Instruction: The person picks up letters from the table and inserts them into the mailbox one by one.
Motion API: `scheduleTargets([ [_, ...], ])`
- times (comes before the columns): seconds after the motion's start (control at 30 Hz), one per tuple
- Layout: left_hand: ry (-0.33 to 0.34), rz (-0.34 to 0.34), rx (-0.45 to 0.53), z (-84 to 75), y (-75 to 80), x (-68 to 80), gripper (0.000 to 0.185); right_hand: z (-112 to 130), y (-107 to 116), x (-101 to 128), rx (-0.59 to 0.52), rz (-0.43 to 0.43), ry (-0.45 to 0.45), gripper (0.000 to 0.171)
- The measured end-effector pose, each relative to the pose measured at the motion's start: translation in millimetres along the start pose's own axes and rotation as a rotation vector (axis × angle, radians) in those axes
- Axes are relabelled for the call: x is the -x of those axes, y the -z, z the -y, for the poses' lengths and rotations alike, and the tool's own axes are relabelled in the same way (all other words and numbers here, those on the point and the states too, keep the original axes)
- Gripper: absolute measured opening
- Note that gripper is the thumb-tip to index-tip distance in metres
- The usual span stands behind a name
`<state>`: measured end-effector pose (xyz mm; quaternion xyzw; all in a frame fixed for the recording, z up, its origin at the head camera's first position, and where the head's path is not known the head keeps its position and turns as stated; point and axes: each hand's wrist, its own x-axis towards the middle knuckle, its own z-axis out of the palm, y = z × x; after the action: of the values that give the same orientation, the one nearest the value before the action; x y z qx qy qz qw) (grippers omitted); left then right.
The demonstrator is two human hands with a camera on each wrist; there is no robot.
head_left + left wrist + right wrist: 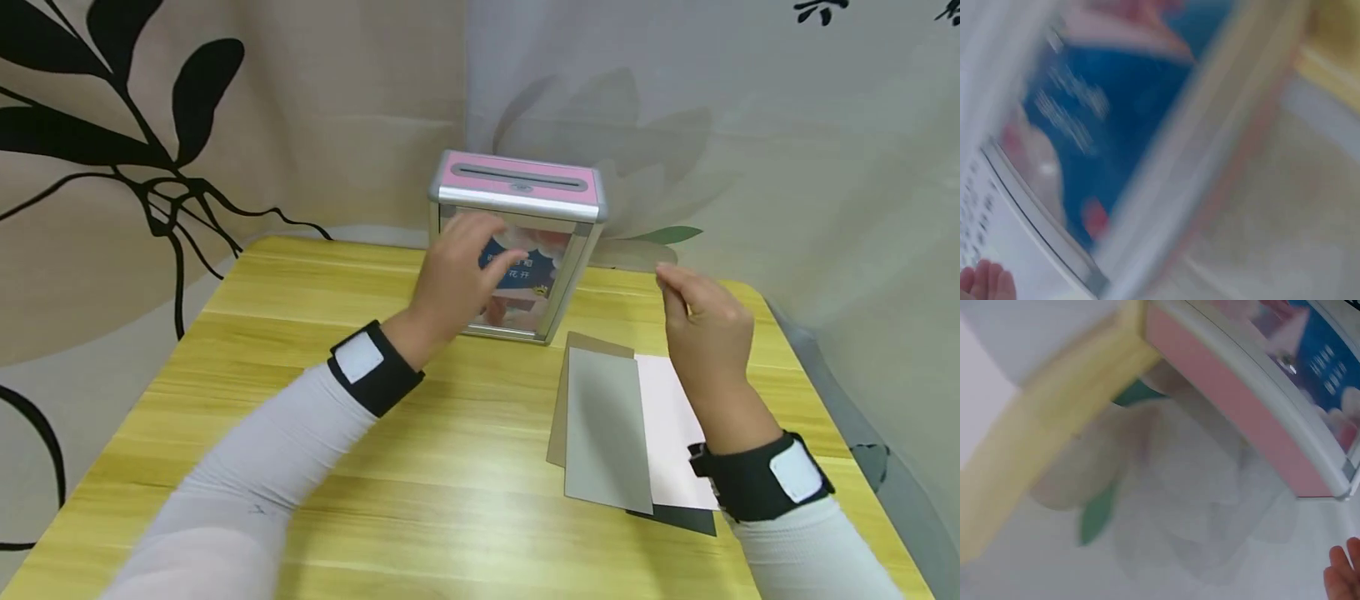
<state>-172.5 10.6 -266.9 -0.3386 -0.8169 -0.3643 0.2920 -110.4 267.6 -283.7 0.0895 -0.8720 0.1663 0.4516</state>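
Observation:
A ballot box [521, 179] with a pink slotted lid, silver frame and clear front stands at the back of the table. Before its front is my left hand [457, 275], thumb and fingers apart with nothing between them. In the left wrist view the box's blue picture panel [1129, 106] is blurred, and a few fingertips [988, 281] show at the corner. My right hand [708, 329] is raised over the right part of the table, fingers loosely bent and nothing seen in them. Below it lie overlapping cards: a grey one [603, 425], a white one [667, 425], a brown one [558, 417] and a dark one [686, 518].
The light wooden table [420, 500] extends in front of the box. Behind it hangs a pale curtain [360, 108] with dark plant prints. A black wristband [375, 368] wraps the left sleeve's end, and another [761, 475] the right.

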Motion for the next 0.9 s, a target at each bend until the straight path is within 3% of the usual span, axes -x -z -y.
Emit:
scheduleTargets([
  [0.1, 0.118, 0.186, 0.039, -14.2, -22.5, 23.2, 0.029, -8.7, 9.7, 31.8, 0.002, 0.085, -0.101, 0.021],
  [0.23, 0.33, 0.482, 0.048, -26.8, -64.2, 48.8, 0.035, -18.9, 21.7, 69.3, 0.021, 0.241, -0.256, 0.032],
  [0.33, 0.455, 0.618, 0.049, -26.5, -100.3, 67.1, 0.045, -25.2, 26.9, 92.8, 0.043, 0.354, -0.348, 0.038],
  [0.43, 0.544, 0.687, 0.029, -23.8, -132.4, 79.5, 0.052, -31.2, 29.0, 112.2, 0.067, 0.5, -0.392, 0.044],
  [0.5, 0.569, 0.726, -0.018, -23.8, -149.7, 83.6, 0.054, -35.0, 29.0, 123.1, 0.06, 0.623, -0.426, 0.048],
  [0.67, 0.602, 0.778, -0.166, -28.2, -175.3, 84.5, 0.064, -40.9, 28.0, 141.2, 0.028, 0.883, -0.52, 0.056],
  [0.9, 0.604, 0.85, -0.404, -38.3, -187.5, 77.1, 0.072, -47.7, 26.1, 150.2, 0.013, 0.967, -0.58, 0.061],
])
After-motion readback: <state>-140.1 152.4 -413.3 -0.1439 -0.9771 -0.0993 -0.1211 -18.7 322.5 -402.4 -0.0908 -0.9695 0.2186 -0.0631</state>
